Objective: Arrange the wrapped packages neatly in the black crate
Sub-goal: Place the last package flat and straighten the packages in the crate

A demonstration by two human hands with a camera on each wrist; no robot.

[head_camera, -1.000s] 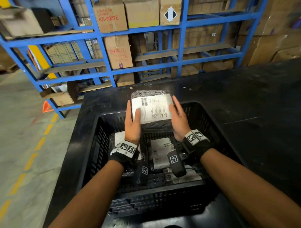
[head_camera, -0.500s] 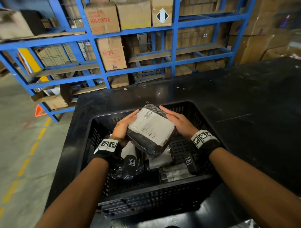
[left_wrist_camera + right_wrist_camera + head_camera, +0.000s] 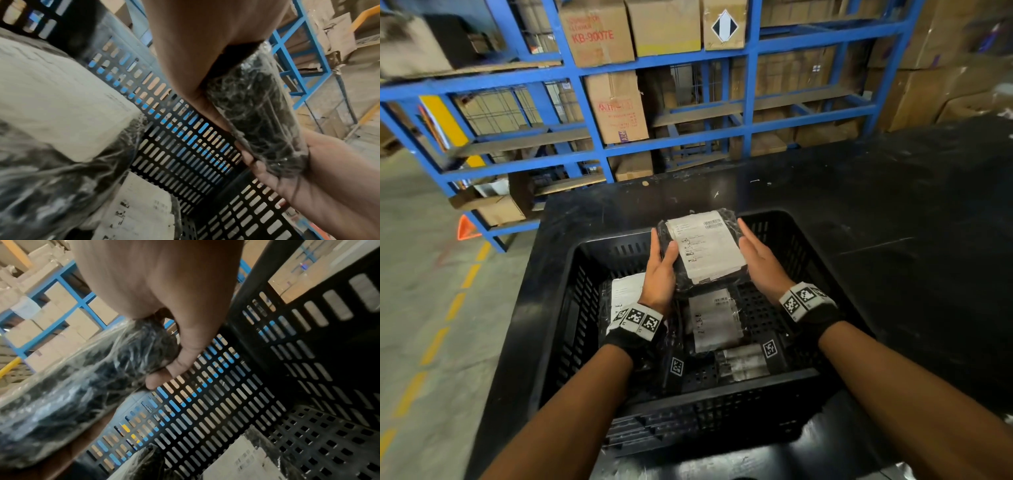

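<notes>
A black wrapped package (image 3: 705, 253) with a white label facing up is held over the far half of the black crate (image 3: 722, 399). My left hand (image 3: 661, 263) grips its left edge, thumb on top. On its right edge my right hand (image 3: 756, 257) grips it, fingers under. The left wrist view has the package's dark wrapped edge (image 3: 252, 110) between both hands, and the right wrist view shows the same package (image 3: 82, 376) from below. Three more labelled packages lie on the crate floor: one at the left (image 3: 626, 294), one in the middle (image 3: 714, 320), one nearer (image 3: 743, 363).
The crate sits on a black table (image 3: 893, 222). The right part of the crate floor (image 3: 763, 308) shows bare perforated plastic. Blue shelving (image 3: 688, 61) with cardboard boxes stands behind the table. Concrete floor with a yellow dashed line (image 3: 434, 342) lies to the left.
The package was tilted low in the crate half a second ago; now both hands hold it higher and flatter, label up, nearer the crate's far wall.
</notes>
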